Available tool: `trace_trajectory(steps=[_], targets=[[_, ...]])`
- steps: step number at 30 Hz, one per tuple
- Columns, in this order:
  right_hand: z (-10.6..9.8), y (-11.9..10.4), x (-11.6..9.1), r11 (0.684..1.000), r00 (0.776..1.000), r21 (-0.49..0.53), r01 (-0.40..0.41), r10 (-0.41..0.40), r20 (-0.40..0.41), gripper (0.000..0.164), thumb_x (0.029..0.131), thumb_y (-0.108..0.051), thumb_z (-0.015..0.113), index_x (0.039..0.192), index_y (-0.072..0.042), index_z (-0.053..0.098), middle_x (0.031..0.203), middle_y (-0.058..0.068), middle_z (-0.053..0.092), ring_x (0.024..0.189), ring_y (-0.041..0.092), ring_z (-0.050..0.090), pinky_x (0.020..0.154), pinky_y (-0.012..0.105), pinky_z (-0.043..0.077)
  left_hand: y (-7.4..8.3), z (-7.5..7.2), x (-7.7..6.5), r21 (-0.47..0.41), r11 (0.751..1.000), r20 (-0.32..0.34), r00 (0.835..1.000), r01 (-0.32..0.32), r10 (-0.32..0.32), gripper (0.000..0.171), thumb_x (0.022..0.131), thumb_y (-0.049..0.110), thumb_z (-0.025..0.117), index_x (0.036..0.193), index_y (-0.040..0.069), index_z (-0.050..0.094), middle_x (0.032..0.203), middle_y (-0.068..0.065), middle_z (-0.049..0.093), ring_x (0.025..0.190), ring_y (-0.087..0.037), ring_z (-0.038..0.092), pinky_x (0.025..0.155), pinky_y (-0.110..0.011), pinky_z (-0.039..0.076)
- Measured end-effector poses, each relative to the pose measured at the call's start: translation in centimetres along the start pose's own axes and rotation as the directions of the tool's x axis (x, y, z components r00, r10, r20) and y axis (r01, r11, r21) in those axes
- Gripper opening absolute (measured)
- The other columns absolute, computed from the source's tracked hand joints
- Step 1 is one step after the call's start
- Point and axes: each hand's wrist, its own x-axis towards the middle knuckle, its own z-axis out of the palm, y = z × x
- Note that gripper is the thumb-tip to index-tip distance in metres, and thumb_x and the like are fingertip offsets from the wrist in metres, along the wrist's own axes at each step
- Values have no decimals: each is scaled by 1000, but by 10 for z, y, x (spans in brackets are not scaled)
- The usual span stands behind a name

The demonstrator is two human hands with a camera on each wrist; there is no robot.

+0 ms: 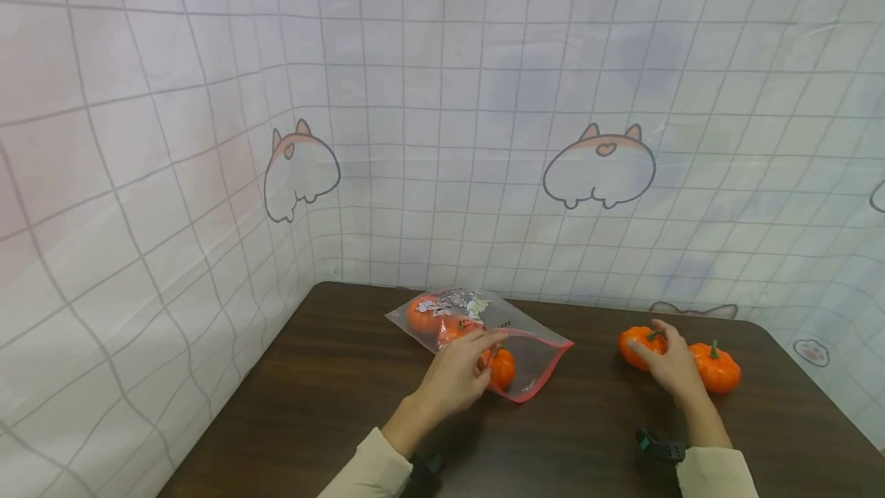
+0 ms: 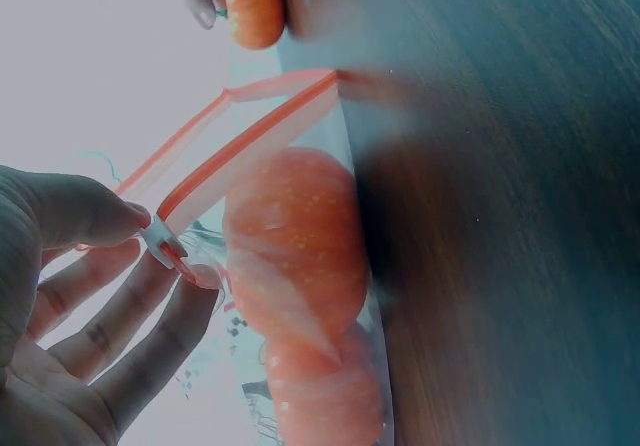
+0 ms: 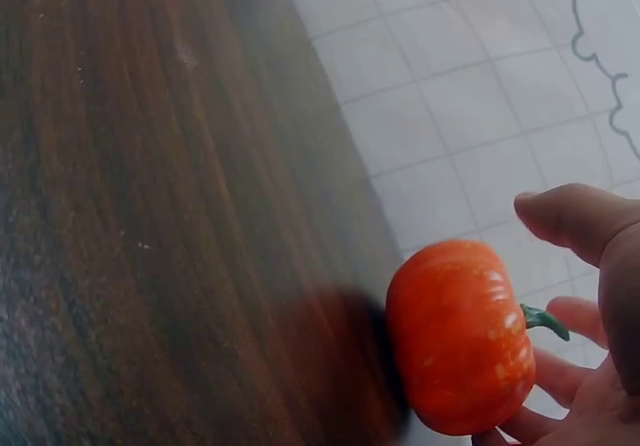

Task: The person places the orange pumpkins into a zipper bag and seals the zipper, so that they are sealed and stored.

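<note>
A clear zip bag (image 1: 532, 352) with a red zip edge lies on its side, its mouth gaping towards the right. Several small orange pumpkins (image 2: 300, 236) with green stems are inside it. My left hand (image 1: 452, 371) pinches the bag's zip edge near the white slider (image 2: 160, 238) between thumb and fingers. At the right, my right hand (image 1: 674, 366) is spread over a loose orange pumpkin (image 3: 460, 336). In the right wrist view the thumb stands apart from this pumpkin, and the other fingers are partly hidden behind it.
Another orange pumpkin (image 1: 717, 367) sits just right of my right hand. The dark wooden table (image 1: 567, 436) meets a white gridded cloth (image 1: 456, 137) at the back. A thin cord (image 1: 691, 312) lies along the far edge.
</note>
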Motion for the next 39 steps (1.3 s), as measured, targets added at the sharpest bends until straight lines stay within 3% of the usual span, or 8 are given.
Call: trace_trajectory(steps=[4,7,9,14,27,39], targets=[[0,0,0,1000,1000,-17,-5,5,-11,89,102,-44,56,160,6,10,159,42,13,142,58,25,115,68,26,0,0,-1,-7,1000,-7,1000,-14,14,60,85,2,72,142,17,61,116,-2,71,57,-1,43,53,-12,37],[0,0,-1,1000,1000,-16,7,-7,-12,86,102,-37,58,158,9,12,157,43,14,140,58,26,115,68,26,0,0,-1,1,1000,-16,1000,-27,27,61,85,1,72,143,16,61,129,-3,71,65,-5,52,54,-12,37],[1,1,-1,1000,1000,-14,28,-28,-8,83,102,-33,60,157,11,15,155,44,15,138,57,28,113,67,28,0,0,0,4,1000,-13,1000,-28,28,61,85,1,72,143,15,60,122,-3,72,68,-7,54,55,-12,38],[2,2,-2,997,998,-43,62,-61,28,78,100,-31,62,154,11,24,154,44,15,135,57,30,112,67,30,1,-1,0,8,1000,11,1000,2,-2,61,86,3,71,144,16,60,96,0,65,62,-2,47,56,-12,39],[1,9,-2,998,991,-30,62,-58,120,86,96,-32,70,156,4,20,154,42,18,136,57,33,111,70,31,1,1,-1,-2,1000,1,1000,8,-8,56,85,2,73,140,10,62,100,0,69,66,-2,50,60,-12,43],[-1,5,-8,996,988,-21,92,-88,128,86,96,-28,71,156,5,19,152,41,27,134,54,39,108,65,36,3,-1,0,-10,1000,13,1000,24,-23,55,87,3,72,140,8,62,104,-2,71,63,-1,47,57,-13,41]])
